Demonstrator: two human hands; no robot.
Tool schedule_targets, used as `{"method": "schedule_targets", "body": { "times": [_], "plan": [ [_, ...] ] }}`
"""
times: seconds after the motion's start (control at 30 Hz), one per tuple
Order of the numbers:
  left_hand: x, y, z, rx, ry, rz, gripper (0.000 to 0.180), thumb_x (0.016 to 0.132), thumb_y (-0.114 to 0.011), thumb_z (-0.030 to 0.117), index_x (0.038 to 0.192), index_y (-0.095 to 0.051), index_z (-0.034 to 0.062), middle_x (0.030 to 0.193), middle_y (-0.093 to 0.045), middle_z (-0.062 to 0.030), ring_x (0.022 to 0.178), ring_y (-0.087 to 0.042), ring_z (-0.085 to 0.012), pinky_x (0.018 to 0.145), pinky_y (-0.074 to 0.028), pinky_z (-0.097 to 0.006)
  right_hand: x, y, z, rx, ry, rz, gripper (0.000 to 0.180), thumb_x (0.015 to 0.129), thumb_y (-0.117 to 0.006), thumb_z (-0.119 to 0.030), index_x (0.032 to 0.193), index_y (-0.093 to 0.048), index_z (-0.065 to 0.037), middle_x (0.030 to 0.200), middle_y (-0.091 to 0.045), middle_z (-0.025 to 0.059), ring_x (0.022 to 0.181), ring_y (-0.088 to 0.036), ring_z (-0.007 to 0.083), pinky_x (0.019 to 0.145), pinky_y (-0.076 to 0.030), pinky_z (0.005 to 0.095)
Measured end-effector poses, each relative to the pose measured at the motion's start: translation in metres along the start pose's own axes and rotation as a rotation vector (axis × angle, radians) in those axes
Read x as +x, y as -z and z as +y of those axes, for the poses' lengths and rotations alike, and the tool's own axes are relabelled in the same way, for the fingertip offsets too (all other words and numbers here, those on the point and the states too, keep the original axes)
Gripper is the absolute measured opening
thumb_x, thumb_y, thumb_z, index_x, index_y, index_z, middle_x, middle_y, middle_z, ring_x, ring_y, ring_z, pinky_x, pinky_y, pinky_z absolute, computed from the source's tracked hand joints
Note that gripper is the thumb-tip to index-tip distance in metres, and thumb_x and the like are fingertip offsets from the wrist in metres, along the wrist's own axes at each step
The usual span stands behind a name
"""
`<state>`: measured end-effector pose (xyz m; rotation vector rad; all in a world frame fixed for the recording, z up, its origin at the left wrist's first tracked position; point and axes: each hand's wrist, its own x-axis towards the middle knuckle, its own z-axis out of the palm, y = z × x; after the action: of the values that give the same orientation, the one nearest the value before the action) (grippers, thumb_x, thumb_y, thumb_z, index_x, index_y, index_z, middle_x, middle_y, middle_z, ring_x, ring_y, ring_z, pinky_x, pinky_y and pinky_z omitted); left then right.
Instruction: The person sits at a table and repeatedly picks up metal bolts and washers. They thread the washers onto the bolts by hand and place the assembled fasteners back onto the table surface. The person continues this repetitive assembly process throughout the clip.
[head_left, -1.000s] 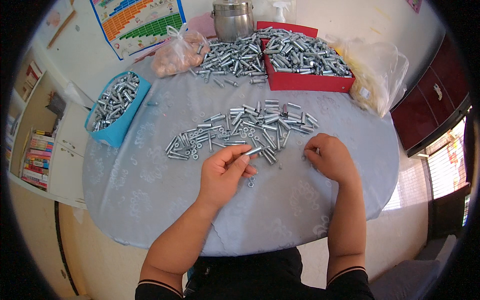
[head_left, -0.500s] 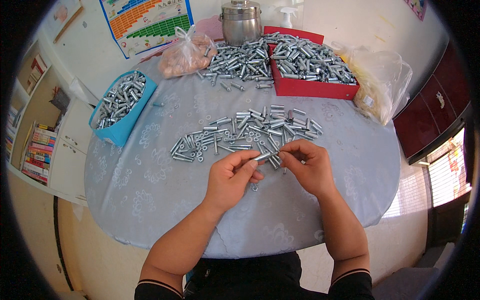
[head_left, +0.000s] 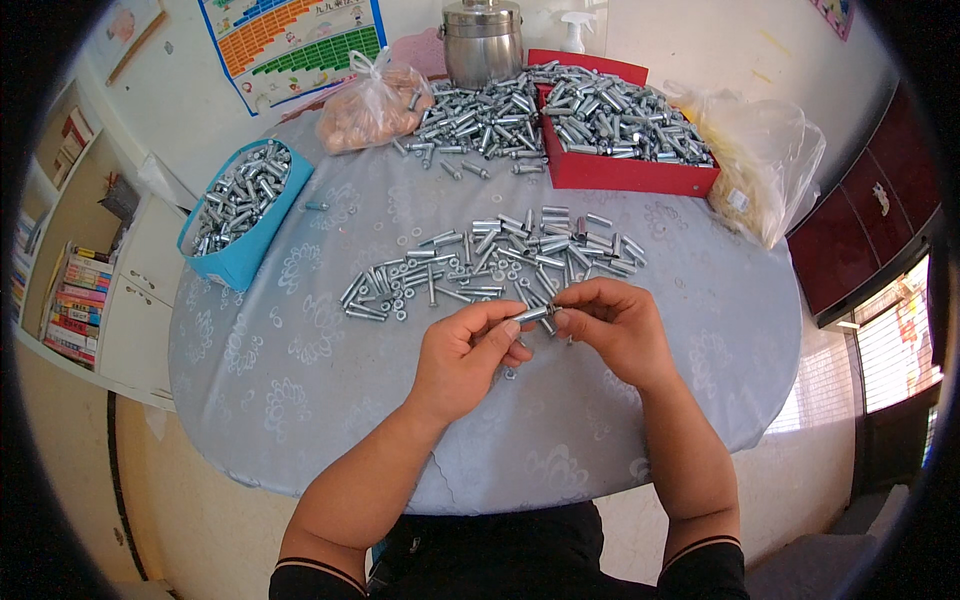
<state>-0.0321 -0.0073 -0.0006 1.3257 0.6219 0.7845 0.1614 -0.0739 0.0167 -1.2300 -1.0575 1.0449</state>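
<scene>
Between my two hands is a silver expansion bolt [head_left: 531, 314], lying almost level above the table. My left hand [head_left: 465, 355] pinches its sleeve with thumb and forefinger. At the right end, the fingers of my right hand [head_left: 615, 330] close round the bolt's tip, hiding whether a nut or washer is there. Just beyond my hands spreads a pile of loose parts: metal sleeves [head_left: 555, 211], bolts [head_left: 432, 285], nuts and washers. A single nut [head_left: 511, 374] lies on the cloth beside my left fingers.
A blue bin [head_left: 222, 271] of bolts stands at left. At the back are a red box [head_left: 630, 176] heaped with bolts, another bolt heap [head_left: 480, 115], a steel pot [head_left: 482, 50], a tied plastic bag [head_left: 365, 115] and a clear bag [head_left: 765, 170]. A patterned grey cloth [head_left: 300, 400] covers the table.
My right hand has shifted slightly left, its fingers closing nearer to my left hand at the bolt's end. The left hand keeps its pinch almost in place.
</scene>
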Motion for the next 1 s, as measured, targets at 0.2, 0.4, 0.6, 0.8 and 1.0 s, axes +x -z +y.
{"method": "schedule_targets", "body": {
  "times": [0.2, 0.4, 0.6, 0.8, 1.0],
  "plan": [
    [0.001, 0.001, 0.005, -0.058, 0.011, 0.003, 0.024, 0.095, -0.054, 0.006, 0.116, -0.060, -0.0020, 0.102, -0.069, -0.0135, 0.077, -0.068, -0.0171, 0.068, -0.057, -0.028, 0.002, 0.005, -0.003, -0.019, 0.009, 0.029, 0.015, 0.084, -0.070, -0.003, 0.098, -0.067, 0.001, 0.083, -0.066, 0.0011, 0.072, -0.058, 0.0067, 0.064, -0.047, 0.0212],
    [0.003, 0.006, 0.005, -0.070, -0.062, 0.135, 0.024, 0.095, -0.054, 0.006, 0.116, -0.061, -0.0017, 0.102, -0.069, -0.0135, 0.076, -0.068, -0.0169, 0.066, -0.057, -0.028, 0.005, 0.021, -0.005, -0.395, 0.097, 0.302, 0.013, 0.083, -0.071, -0.005, 0.095, -0.069, 0.000, 0.081, -0.066, 0.0019, 0.066, -0.054, 0.0067, 0.061, -0.046, 0.0226],
    [0.003, 0.005, 0.005, -0.029, -0.079, 0.151, 0.024, 0.094, -0.054, 0.006, 0.116, -0.061, -0.0013, 0.101, -0.069, -0.0126, 0.075, -0.068, -0.0161, 0.065, -0.056, -0.028, 0.004, 0.032, 0.001, -0.713, 0.200, 0.318, 0.015, 0.080, -0.069, -0.006, 0.094, -0.069, -0.002, 0.083, -0.067, 0.0102, 0.066, -0.061, 0.0187, 0.063, -0.049, 0.0291],
    [0.004, 0.008, 0.004, -0.008, -0.096, 0.194, 0.024, 0.095, -0.055, 0.008, 0.116, -0.061, -0.0012, 0.100, -0.069, -0.0122, 0.075, -0.067, -0.0155, 0.065, -0.056, -0.027, 0.006, 0.031, 0.003, -0.745, 0.200, 0.331, 0.014, 0.080, -0.069, -0.006, 0.094, -0.069, -0.003, 0.086, -0.066, 0.0116, 0.070, -0.062, 0.0223, 0.064, -0.049, 0.0317],
    [0.008, 0.019, 0.011, -0.013, -0.137, 0.284, 0.023, 0.094, -0.056, 0.010, 0.114, -0.062, -0.0011, 0.099, -0.069, -0.0119, 0.073, -0.066, -0.0142, 0.064, -0.055, -0.027, 0.010, 0.019, 0.009, -0.758, 0.232, 0.217, 0.014, 0.079, -0.070, -0.007, 0.093, -0.069, -0.003, 0.086, -0.065, 0.0118, 0.074, -0.063, 0.0248, 0.065, -0.050, 0.0331]
  ]
}}
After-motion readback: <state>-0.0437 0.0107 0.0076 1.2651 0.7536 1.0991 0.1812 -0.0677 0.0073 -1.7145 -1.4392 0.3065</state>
